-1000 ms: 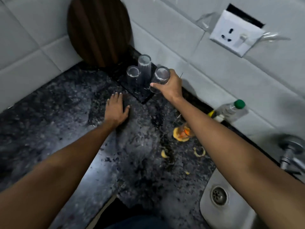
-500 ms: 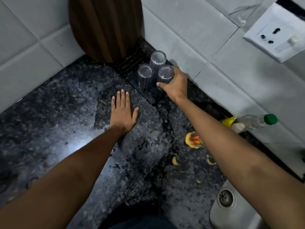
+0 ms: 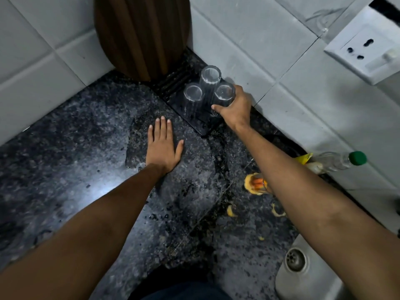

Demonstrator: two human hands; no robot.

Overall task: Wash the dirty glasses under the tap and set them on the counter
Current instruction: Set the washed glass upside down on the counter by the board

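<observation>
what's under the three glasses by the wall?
A dark ribbed tray on the counter; three glasses stand on it, the right hand around one. The tray's far end is hidden behind the glasses.

Body in view: two bare forearms and both hands. No sleeves visible up to the frame edge on either arm. No watch, bracelet or rings seen. Left hand: short, pale fingernails visible on the fingers and thumb. Right hand: seen from the back, knuckles visible, thumbnail short. Dark blue garment at bottom centre of frame; type not discernible.
</observation>
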